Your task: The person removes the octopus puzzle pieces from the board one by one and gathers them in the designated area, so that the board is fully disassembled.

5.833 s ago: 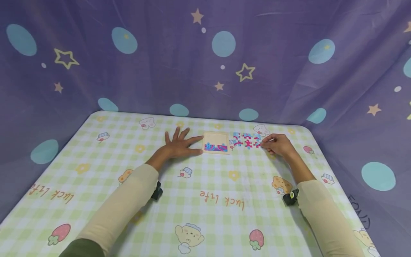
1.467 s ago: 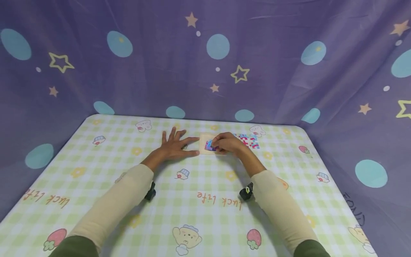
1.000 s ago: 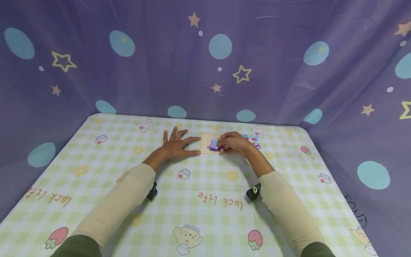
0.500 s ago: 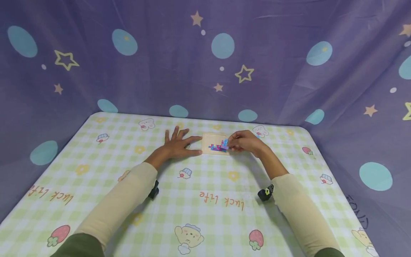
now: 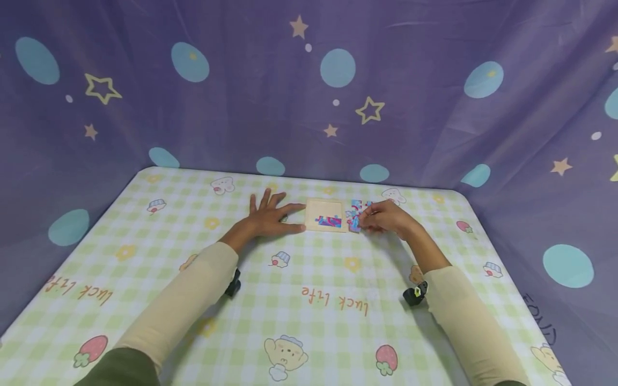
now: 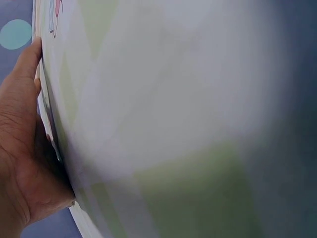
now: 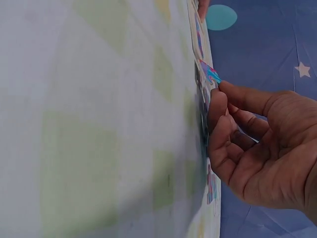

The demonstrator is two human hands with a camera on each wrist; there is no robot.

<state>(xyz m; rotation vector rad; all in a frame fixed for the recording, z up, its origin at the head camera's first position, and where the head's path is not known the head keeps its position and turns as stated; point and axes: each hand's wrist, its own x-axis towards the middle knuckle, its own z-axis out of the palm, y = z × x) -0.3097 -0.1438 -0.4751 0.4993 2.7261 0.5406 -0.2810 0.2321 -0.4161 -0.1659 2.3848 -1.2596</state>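
Observation:
A shallow wooden puzzle tray [image 5: 324,206] lies on the table, with joined pink, purple and blue puzzle pieces [image 5: 330,221] in its lower right part. My left hand [image 5: 267,217] lies with fingers spread, thumb and index fingertip touching the tray's left edge. My right hand [image 5: 386,217] is just right of the tray and pinches a puzzle piece between thumb and index finger. The right wrist view shows that puzzle piece [image 7: 210,72] tilted at the fingertips. Other loose pieces [image 5: 357,204] lie beyond and under the right hand, which partly hides them.
A pale green checked tablecloth [image 5: 318,338] with printed cartoons covers the table. Behind it and along the sides hangs a purple curtain [image 5: 410,123] with stars and blue dots. Black wrist cameras [image 5: 415,295] sit on both forearms.
My right hand first reached from the loose pieces into the tray, then drew back right with a puzzle piece. The bottom row has lost its left piece. My left hand has stayed put.

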